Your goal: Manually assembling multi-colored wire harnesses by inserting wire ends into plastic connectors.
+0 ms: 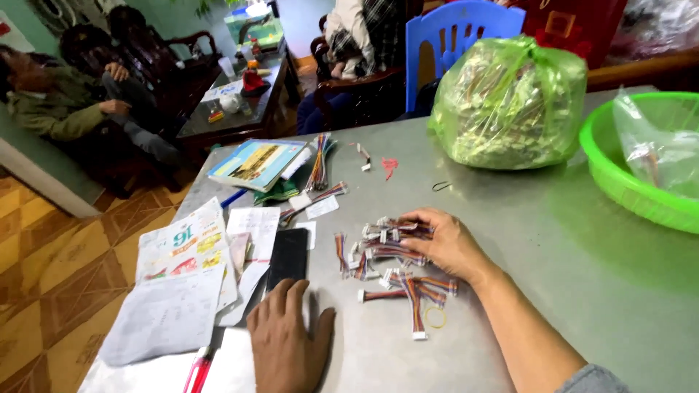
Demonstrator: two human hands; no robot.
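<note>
A loose heap of short multicoloured wire harnesses with white connectors (389, 266) lies on the grey table (524, 240). My right hand (444, 240) rests on the heap's far side, fingers curled over several of the harnesses. My left hand (287, 335) lies flat on the table at the near edge, fingers apart, holding nothing, just below a black phone (287, 256). A yellow rubber band (435, 317) lies beside the nearest harnesses.
Papers (182, 284), a booklet (256, 163) and more wire bundles (319, 164) cover the table's left side. A green plastic bag full of harnesses (510, 105) stands at the back, a green basin (641, 182) at the right. A person (65, 102) sits beyond, by a dark low table (240, 109).
</note>
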